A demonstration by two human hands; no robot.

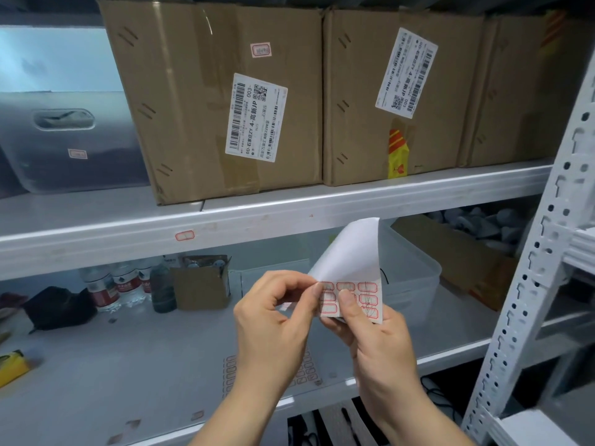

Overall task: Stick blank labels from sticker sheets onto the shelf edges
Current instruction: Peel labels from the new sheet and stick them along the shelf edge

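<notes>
A white sticker sheet (pixel 352 268) with red-bordered blank labels is held in front of the lower shelf, its top half curled forward. My right hand (pixel 370 336) grips the sheet from below, thumb pressed on its face. My left hand (pixel 273 320) pinches at the sheet's left edge with thumb and forefinger. One red-bordered label (pixel 184 235) is stuck on the front edge of the upper shelf (pixel 289 220). Another sticker sheet (pixel 230 373) lies flat on the lower shelf, partly hidden under my left wrist.
Two large cardboard boxes (pixel 212 101) and a clear plastic bin (pixel 64 140) stand on the upper shelf. Below are water bottles (pixel 112 284), a small cardboard box (pixel 201 284), a clear tub (pixel 409 272) and a black bag (pixel 58 305). A perforated white upright (pixel 534 268) runs at right.
</notes>
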